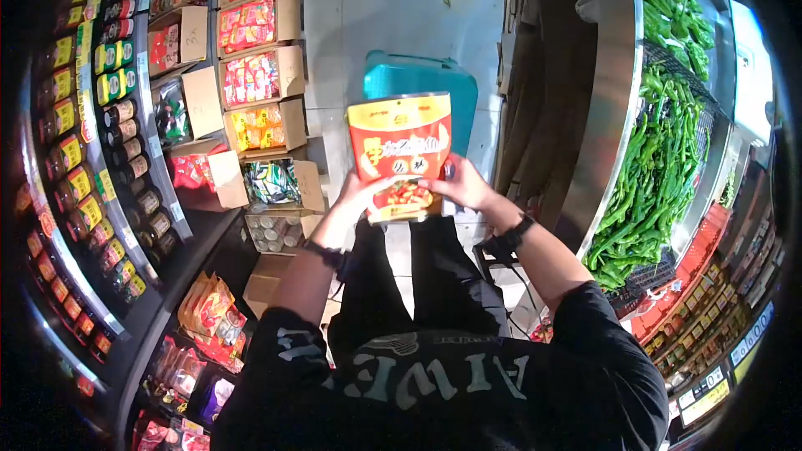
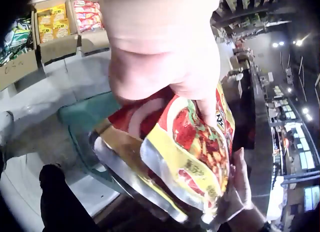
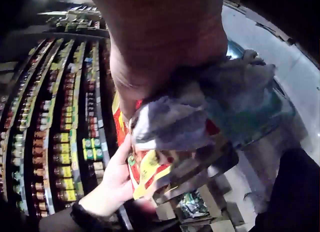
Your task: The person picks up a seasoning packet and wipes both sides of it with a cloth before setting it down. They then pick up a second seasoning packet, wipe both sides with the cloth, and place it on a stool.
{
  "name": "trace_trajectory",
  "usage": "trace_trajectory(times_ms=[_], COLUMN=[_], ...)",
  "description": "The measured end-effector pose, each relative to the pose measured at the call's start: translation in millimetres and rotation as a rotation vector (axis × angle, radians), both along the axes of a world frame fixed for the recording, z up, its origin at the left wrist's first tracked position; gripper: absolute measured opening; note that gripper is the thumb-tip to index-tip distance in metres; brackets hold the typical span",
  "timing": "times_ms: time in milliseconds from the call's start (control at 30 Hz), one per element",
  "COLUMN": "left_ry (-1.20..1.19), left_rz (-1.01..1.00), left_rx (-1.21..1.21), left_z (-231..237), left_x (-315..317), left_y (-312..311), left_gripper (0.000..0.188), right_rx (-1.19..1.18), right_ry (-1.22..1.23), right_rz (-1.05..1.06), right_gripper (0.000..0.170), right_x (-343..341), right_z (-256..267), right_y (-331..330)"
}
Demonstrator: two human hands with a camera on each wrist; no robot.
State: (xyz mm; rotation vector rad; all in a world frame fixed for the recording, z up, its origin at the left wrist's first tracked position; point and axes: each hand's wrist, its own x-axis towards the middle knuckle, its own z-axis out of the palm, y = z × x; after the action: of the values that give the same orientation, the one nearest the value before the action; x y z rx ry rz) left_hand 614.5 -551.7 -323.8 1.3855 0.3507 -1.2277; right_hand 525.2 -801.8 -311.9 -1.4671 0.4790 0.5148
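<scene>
In the head view, both hands hold a red and yellow food packet (image 1: 399, 138) upright in front of the body, its printed face with a picture of a dish toward the head camera. My left hand (image 1: 359, 197) grips its lower left side, thumb across the front. On the lower right, my right hand (image 1: 464, 186) grips it with the thumb over the face. A crumpled greyish-white cloth (image 3: 172, 124) is bunched under the right hand against the packet in the right wrist view. The left wrist view shows a second silver-edged packet layer (image 2: 125, 154) behind the front one.
A teal plastic basket (image 1: 455, 88) stands on the tiled floor beyond the packet. Left are shelves of jars (image 1: 79, 184) and open cartons of packets (image 1: 248, 25). A metal-edged stand with green peppers (image 1: 652, 167) runs along the right.
</scene>
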Motion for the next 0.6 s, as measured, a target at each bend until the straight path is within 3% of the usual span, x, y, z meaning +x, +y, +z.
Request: trace_trajectory(times_ms=[33,67,133,167,267,300,433,533,600], left_ry=[-0.031,-0.06,0.047,0.162,0.208,0.151,0.296,0.317,0.229], left_rz=[0.072,0.145,0.199,0.182,0.334,0.367,0.483,0.645,0.671], left_rx=[-0.086,-0.17,-0.162,-0.065,-0.135,-0.143,-0.293,-0.461,-0.393], left_z=[15,28,31,42,77,76,81,86,110], left_x=[-3,-11,-32,-36,-48,-60,-91,-115,-119], left_y=[11,24,69,87,113,123,155,156,146], left_gripper=[0.05,0.046,0.04,0.04,0.046,0.052,0.068,0.068,0.075], right_rx=[0.033,0.07,0.264,0.122,-0.404,-0.488,-0.826,-0.948,-1.065], right_ry=[0.063,0.163,0.14,0.092,0.15,0.039,-0.304,-0.404,-0.416], right_rz=[0.063,0.046,-0.115,-0.173,-0.119,-0.043,0.254,0.37,0.353], right_gripper=[0.052,0.048,0.045,0.04,0.038,0.041,0.057,0.072,0.076], right_x=[14,8,2,5,34,41,34,40,43], right_z=[35,30,9,-2,-30,-47,-93,-61,-24], right_y=[-4,-4,-6,-5,-5,-4,16,27,36])
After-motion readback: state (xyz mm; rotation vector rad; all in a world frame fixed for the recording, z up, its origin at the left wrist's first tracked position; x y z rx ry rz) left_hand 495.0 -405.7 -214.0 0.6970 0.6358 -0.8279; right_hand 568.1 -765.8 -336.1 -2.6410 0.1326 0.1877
